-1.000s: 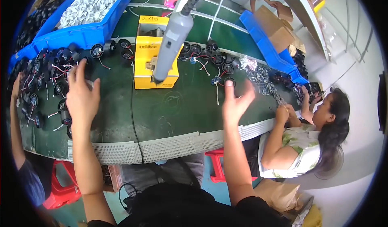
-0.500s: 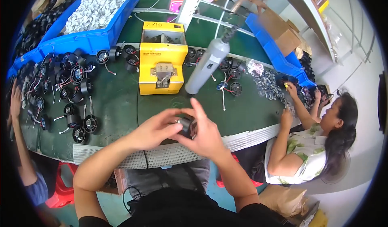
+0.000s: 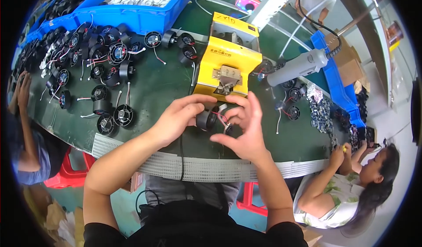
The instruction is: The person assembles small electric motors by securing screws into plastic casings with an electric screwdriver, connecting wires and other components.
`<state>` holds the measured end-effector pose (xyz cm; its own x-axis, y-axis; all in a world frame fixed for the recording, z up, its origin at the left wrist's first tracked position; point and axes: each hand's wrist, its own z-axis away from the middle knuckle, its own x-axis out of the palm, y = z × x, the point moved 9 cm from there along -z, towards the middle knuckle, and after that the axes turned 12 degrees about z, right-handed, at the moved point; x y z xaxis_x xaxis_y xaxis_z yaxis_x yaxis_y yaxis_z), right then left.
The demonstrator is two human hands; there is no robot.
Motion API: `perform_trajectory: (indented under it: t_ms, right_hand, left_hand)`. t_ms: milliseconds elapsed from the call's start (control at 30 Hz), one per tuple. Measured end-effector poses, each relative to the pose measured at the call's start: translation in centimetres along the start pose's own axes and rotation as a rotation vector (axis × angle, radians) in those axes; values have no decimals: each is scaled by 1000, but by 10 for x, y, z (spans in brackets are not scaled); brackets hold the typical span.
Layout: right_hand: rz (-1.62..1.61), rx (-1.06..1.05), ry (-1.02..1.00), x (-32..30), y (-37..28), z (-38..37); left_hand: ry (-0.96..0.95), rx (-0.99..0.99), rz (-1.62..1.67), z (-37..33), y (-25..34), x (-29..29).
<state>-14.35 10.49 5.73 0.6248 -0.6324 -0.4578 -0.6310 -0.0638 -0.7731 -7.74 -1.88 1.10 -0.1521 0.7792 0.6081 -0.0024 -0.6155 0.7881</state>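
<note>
My left hand (image 3: 180,117) grips a small black motor (image 3: 205,120) by its round casing, a little above the table's near side. Red and other thin wires come out of the motor's right side, ending at a small circuit board (image 3: 228,128) and a white plug. Around these wires my right hand (image 3: 246,128) is spread, thumb and forefinger well apart. Whether its curled middle fingers touch the board is unclear. Just beyond my hands stands a yellow machine (image 3: 228,53) with a metal fixture (image 3: 228,76) on its front.
Many black motors with wires (image 3: 118,53) lie at the left. Behind them is a blue bin (image 3: 132,19) of white parts. A grey cylindrical tool (image 3: 294,69) hangs right of the machine. Co-workers sit at both sides; the right one's hand (image 3: 337,157) is over small parts.
My view has turned, so the machine sits further right. My hands have opened around the motor: the right has drawn away from its casing, and the wires and board now show.
</note>
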Motion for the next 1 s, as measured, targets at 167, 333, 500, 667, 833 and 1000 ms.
perform_trajectory:
  t_ms: [167,333,500,667,833,1000]
  right_hand:
    - [382,-23,10,0,-11,-17]
    - [553,-182,108,2,-23,-17]
    - [11,70,52,0,2,-17]
    - [16,127,-60,21,13,-5]
    - [410,-40,39,22,-7,-6]
    - [423,26,193,17,-2,-1]
  left_hand:
    - [15,-10,90,-4,-7,-10]
    - [70,-31,10,-7,-12,-15]
    - [191,-67,-5,-4,-13,-18]
    - [271,-108,171,-7,-26,-28]
    - [266,-175,100,-8,-32,-29]
    - [97,-124,-9,-7,-26,-5]
